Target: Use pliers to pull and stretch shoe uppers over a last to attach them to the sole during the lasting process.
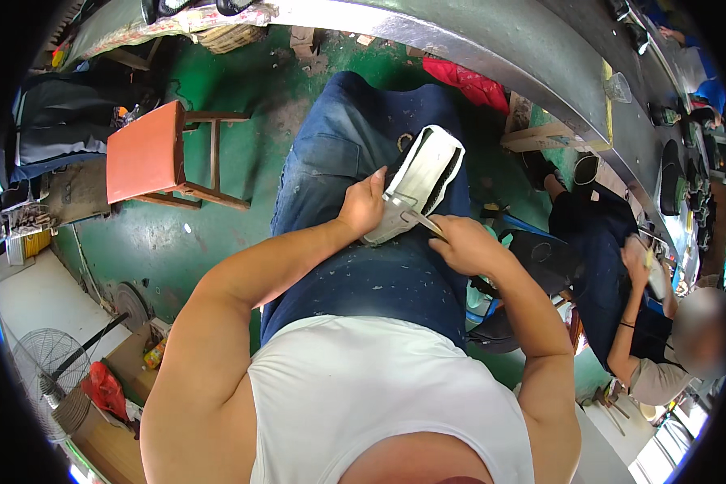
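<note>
A shoe (421,179) with a white sole and dark edges lies sole-up on my lap, over my blue jeans (355,161). My left hand (365,206) grips the grey heel end of the shoe. My right hand (462,244) is closed around a thin tool (426,223) whose tip touches the shoe near the heel. Both hands sit close together above my thighs.
An orange wooden stool (149,153) stands on the green floor at the left. A long grey conveyor table (492,40) curves across the top, with shoes on it at the right. Another seated person (637,323) works at the right. A fan (44,367) stands at the lower left.
</note>
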A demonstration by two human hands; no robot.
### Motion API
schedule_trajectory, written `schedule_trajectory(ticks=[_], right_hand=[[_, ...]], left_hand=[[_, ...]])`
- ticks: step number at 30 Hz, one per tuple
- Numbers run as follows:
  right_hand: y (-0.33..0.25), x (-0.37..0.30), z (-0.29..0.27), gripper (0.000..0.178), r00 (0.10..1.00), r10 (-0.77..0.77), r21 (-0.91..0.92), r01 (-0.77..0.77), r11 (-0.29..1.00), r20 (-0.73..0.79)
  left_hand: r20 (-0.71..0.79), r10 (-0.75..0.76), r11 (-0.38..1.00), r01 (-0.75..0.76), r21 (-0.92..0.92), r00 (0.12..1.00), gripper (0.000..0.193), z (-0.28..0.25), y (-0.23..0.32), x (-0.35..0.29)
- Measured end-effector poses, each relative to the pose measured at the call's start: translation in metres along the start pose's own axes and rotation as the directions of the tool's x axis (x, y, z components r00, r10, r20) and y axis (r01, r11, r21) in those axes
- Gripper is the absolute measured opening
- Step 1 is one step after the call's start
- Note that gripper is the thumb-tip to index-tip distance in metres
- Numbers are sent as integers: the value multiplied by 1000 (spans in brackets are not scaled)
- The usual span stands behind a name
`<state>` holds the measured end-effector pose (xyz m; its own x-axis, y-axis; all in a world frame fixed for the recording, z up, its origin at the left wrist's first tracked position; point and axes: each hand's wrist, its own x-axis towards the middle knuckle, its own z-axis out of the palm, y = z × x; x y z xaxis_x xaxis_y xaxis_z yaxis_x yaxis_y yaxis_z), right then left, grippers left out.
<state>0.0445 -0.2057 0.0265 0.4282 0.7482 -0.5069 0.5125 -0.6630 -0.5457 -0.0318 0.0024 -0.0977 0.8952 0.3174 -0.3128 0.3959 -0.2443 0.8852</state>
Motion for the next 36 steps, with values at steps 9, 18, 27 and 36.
schedule_trajectory(ticks=[9, 18, 27, 36], right_hand=[[22, 8, -2, 36, 965, 55, -243, -119, 963, -257], [51, -13, 38, 25, 921, 87, -80, -126, 989, -381], [36, 8, -15, 28, 840, 178, 325, -2, 946, -512], [31, 11, -20, 35, 942, 181, 206, -124, 971, -282]], left_hand=[[85, 461, 866, -468, 174, 883, 44, -5, 5, -3], [510, 359, 716, -581, 386, 782, 51, -24, 38, 7], [641, 53, 615, -531, 584, 766, 58, -29, 82, 17], [287, -49, 984, -3, 180, 957, 71, -22, 16, -16]])
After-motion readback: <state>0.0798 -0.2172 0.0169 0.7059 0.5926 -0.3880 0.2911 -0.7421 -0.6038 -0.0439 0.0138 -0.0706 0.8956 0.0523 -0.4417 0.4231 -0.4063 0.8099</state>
